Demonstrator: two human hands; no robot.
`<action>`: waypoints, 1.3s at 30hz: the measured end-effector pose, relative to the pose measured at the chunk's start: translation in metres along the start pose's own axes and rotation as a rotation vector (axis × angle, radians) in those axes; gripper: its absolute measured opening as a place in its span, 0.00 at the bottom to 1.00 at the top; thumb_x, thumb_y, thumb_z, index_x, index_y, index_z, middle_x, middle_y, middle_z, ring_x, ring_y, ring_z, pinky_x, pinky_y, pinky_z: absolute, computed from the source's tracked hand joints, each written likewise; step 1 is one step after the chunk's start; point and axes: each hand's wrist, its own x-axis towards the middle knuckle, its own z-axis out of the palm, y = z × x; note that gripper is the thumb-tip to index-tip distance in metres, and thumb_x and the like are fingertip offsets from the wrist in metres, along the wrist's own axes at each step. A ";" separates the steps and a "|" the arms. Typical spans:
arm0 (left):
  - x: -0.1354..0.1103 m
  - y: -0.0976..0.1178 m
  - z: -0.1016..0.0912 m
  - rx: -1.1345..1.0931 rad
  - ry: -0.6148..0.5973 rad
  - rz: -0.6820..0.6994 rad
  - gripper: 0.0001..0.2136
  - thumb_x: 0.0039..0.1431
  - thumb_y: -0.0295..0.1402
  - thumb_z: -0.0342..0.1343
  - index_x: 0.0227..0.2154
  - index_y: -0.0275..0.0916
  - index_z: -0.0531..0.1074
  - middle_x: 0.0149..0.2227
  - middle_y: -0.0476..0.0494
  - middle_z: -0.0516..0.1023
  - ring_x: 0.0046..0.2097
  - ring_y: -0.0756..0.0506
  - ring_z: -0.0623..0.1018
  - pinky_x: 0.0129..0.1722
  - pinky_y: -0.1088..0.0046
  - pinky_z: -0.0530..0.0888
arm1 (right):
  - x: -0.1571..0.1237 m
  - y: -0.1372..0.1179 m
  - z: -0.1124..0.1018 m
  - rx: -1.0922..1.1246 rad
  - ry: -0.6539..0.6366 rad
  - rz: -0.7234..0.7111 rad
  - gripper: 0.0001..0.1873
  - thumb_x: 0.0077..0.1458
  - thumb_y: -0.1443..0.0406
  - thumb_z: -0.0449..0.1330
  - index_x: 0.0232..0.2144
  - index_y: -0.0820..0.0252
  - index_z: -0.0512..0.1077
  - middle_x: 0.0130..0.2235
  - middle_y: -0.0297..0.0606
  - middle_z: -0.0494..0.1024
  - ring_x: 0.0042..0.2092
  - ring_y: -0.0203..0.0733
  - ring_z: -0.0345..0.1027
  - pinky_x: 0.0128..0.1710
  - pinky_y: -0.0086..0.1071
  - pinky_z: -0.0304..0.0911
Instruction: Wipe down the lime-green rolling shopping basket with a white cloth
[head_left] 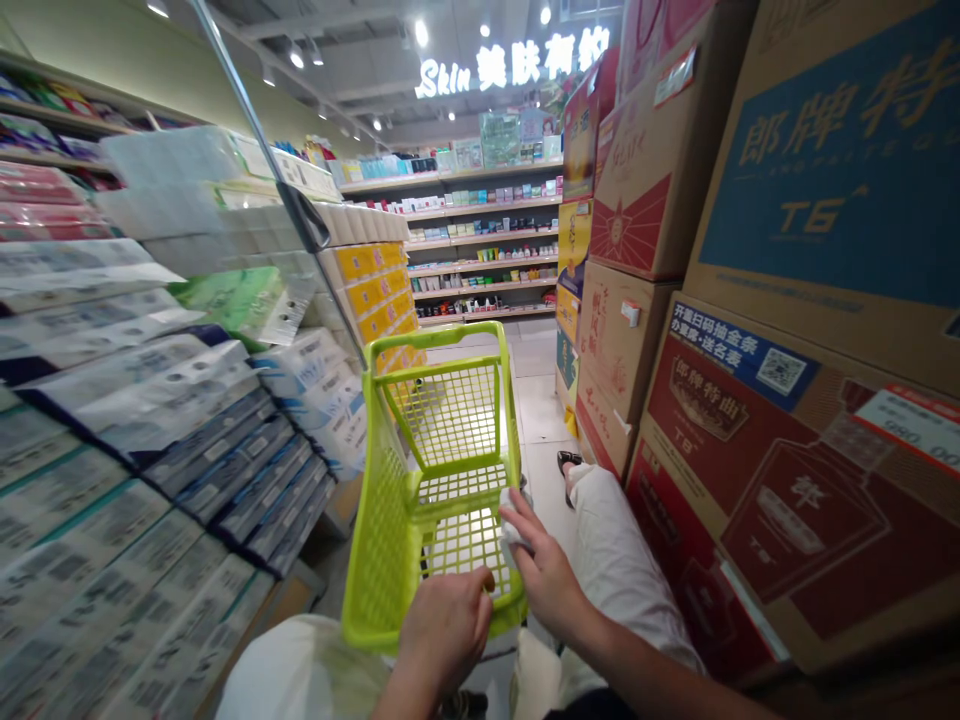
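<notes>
Left hand (442, 625) grips near rim of green basket (390, 520) (on floor, betw. tissue packs (112, 420) & cartons (757, 450)). Right hand (546, 575) presses white cloth (512, 520) on its rim.

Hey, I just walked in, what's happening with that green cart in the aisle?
A person crouches in a shop aisle with a lime-green shopping cart. The left hand grips the cart's near rim, while the right hand presses a white cloth against the cart's right side. Packs of tissue paper are stacked on the left and cardboard boxes are piled on the right.
</notes>
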 end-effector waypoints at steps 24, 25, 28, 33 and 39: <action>-0.003 -0.004 -0.002 0.012 0.007 -0.006 0.15 0.61 0.29 0.42 0.40 0.43 0.74 0.35 0.43 0.81 0.39 0.42 0.79 0.38 0.68 0.69 | -0.017 0.000 0.003 0.006 -0.038 0.009 0.22 0.57 0.64 0.55 0.53 0.48 0.71 0.66 0.33 0.57 0.67 0.43 0.47 0.67 0.43 0.43; -0.003 -0.004 -0.002 0.014 0.012 -0.003 0.15 0.61 0.29 0.42 0.39 0.43 0.74 0.34 0.43 0.81 0.39 0.42 0.79 0.38 0.68 0.69 | -0.023 0.000 0.002 0.008 -0.044 0.009 0.22 0.57 0.65 0.55 0.54 0.48 0.71 0.66 0.33 0.56 0.67 0.43 0.47 0.67 0.43 0.43; -0.002 -0.004 0.000 0.018 0.026 0.006 0.15 0.61 0.29 0.41 0.38 0.43 0.74 0.34 0.43 0.81 0.38 0.41 0.79 0.37 0.67 0.69 | -0.012 -0.001 0.000 0.001 -0.050 0.014 0.22 0.56 0.66 0.54 0.53 0.50 0.71 0.65 0.34 0.58 0.67 0.43 0.48 0.67 0.43 0.43; -0.002 -0.004 -0.001 0.024 0.038 0.013 0.15 0.61 0.29 0.41 0.38 0.43 0.74 0.33 0.43 0.81 0.38 0.41 0.79 0.37 0.66 0.69 | 0.060 -0.010 0.000 -0.032 -0.005 0.063 0.21 0.54 0.65 0.55 0.51 0.57 0.74 0.64 0.40 0.60 0.66 0.45 0.51 0.67 0.44 0.43; -0.003 -0.003 -0.001 0.018 0.019 -0.001 0.15 0.61 0.29 0.42 0.40 0.43 0.74 0.34 0.43 0.81 0.39 0.40 0.80 0.38 0.66 0.70 | 0.058 -0.010 0.010 -0.008 0.062 0.066 0.22 0.54 0.66 0.55 0.51 0.58 0.73 0.65 0.39 0.59 0.67 0.44 0.49 0.67 0.43 0.41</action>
